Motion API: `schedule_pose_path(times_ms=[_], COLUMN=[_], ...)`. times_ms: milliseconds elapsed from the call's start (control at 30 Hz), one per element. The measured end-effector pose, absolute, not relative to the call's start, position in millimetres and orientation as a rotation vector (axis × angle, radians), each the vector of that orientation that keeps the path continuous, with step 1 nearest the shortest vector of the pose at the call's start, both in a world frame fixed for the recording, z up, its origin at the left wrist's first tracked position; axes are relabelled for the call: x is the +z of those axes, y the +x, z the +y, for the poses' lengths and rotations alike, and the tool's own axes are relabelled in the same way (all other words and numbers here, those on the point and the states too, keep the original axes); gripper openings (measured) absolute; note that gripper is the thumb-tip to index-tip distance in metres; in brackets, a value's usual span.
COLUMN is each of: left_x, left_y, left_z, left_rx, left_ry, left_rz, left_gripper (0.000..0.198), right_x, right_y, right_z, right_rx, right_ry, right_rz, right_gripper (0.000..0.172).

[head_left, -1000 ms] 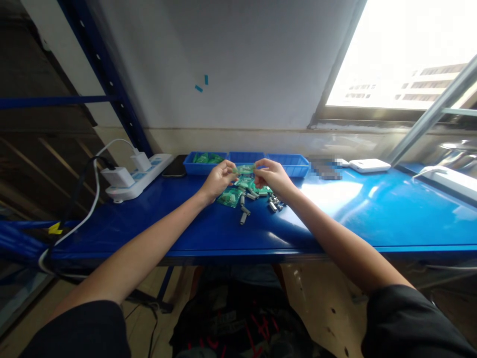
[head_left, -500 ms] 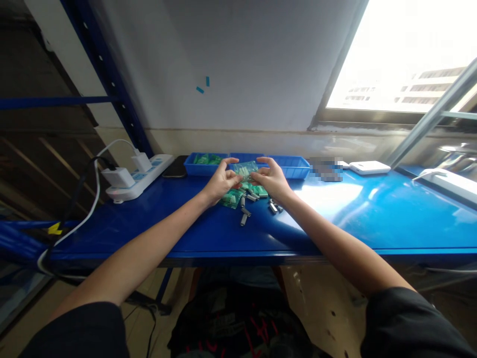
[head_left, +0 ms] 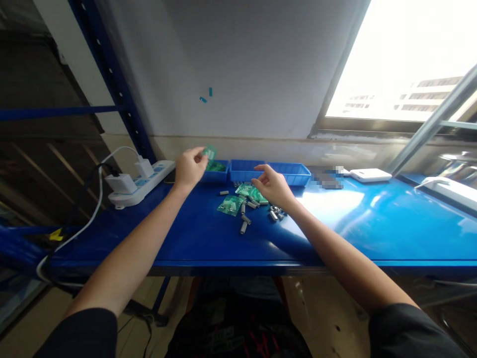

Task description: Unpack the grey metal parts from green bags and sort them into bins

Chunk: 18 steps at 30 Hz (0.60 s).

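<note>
My left hand (head_left: 191,168) pinches a small green plastic bag (head_left: 210,154) with pale pieces in it, raised above the left blue bin (head_left: 219,176). Other green bags lie inside that bin. My right hand (head_left: 272,186), fingers apart and holding nothing, hovers over the right part of a pile of green bags (head_left: 246,190). One more filled green bag (head_left: 230,205) rests on the blue table at the pile's left. Several metal cylinders (head_left: 243,227) are scattered in front of the pile, and a cluster of small metal parts (head_left: 274,216) sits below my right hand.
Two more blue bins (head_left: 288,174) stand in the row along the wall. On the left is a white power strip (head_left: 128,196) with plugs and cables. A white box-shaped device (head_left: 370,175) and a blurred dark item (head_left: 328,179) lie at the back right.
Both hands held the green bag together over the pile. My left hand has carried it left to above the bin, and my right hand has let go, staying near the pile.
</note>
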State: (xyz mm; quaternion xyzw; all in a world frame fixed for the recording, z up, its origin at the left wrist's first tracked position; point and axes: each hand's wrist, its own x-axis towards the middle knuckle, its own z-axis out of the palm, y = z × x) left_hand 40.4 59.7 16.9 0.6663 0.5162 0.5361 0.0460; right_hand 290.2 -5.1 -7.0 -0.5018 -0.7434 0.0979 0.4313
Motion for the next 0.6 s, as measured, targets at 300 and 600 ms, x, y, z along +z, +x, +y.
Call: schedule_pose_path(times_ms=[300,600], left_x=[53,19], left_y=[4,23], left_z=[104,129], left_rx=[1.096,0.603], left_ry=[2.058,2.022], left_rz=[2.366,2.408], left_gripper=[0.031,0.044], right_x=[-3,-4], right_y=[301,322], right_z=[-1,10], right_rx=[0.146,0.143], right_ry=[-1.466,-1.618], right_rz=[-2.009,-2.131], right_gripper=[0.029,0.043])
